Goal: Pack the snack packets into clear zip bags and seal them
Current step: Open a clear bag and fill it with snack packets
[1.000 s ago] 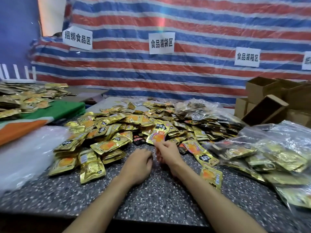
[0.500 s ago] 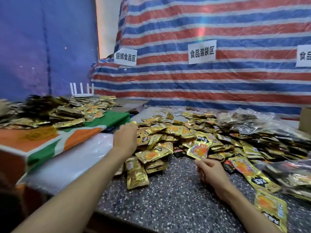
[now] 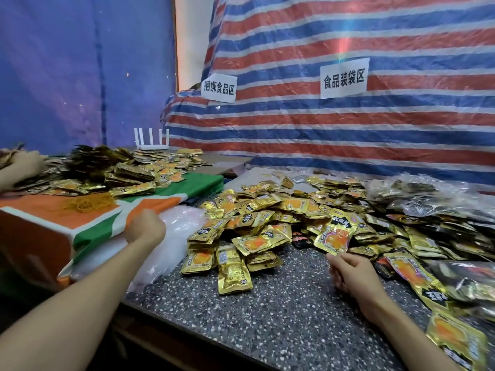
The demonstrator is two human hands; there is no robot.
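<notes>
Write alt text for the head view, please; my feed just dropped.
The person's right hand pinches a gold snack packet at the edge of a big packet heap on a speckled table, while the left hand is on a stack of clear bags; its fingers are hidden.

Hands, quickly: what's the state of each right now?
Left hand: curled against the clear zip bags; grip cannot be told.
Right hand: pinching a gold snack packet.

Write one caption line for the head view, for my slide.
Left hand at the clear bags, right hand pinching a gold snack packet beside the heap on the speckled table.
</notes>
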